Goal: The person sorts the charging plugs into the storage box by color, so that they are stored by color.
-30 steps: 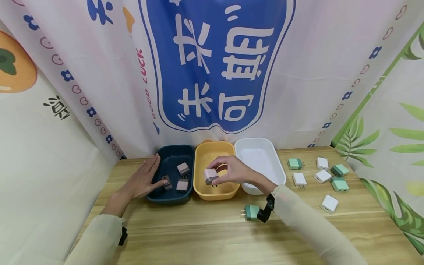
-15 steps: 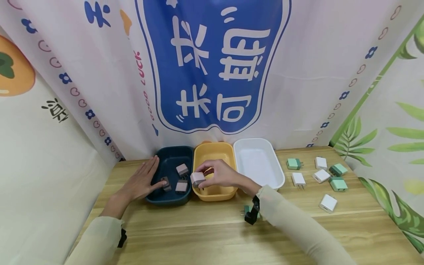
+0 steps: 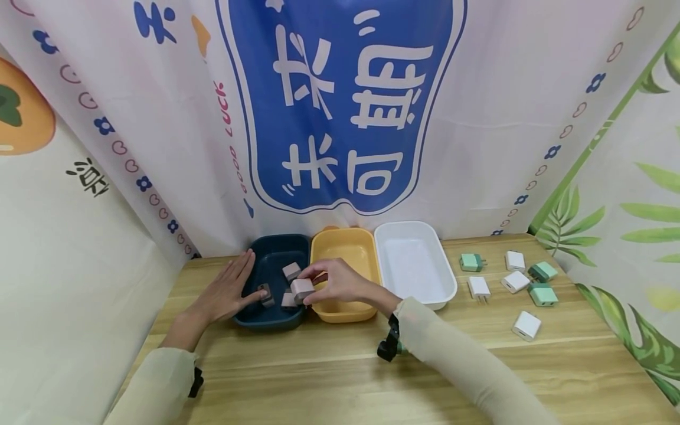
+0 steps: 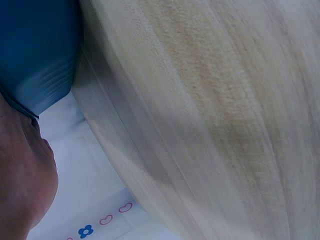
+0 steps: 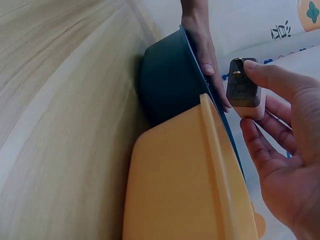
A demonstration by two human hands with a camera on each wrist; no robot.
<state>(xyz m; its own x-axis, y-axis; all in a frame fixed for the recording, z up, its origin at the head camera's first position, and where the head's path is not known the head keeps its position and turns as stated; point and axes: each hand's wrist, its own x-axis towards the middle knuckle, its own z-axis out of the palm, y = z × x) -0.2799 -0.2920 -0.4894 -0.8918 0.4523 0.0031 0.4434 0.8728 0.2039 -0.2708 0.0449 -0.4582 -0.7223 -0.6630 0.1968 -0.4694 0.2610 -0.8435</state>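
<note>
pink plugs (image 3: 291, 271) in navy tray (image 3: 273, 257)

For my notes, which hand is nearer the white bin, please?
The right hand, over the yellow bin beside the white bin; the left hand is farther left, at the navy bin.

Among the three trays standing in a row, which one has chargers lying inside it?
The dark blue tray, at the row's left end: chargers lie in it, while none shows inside the yellow tray or white tray.
</note>
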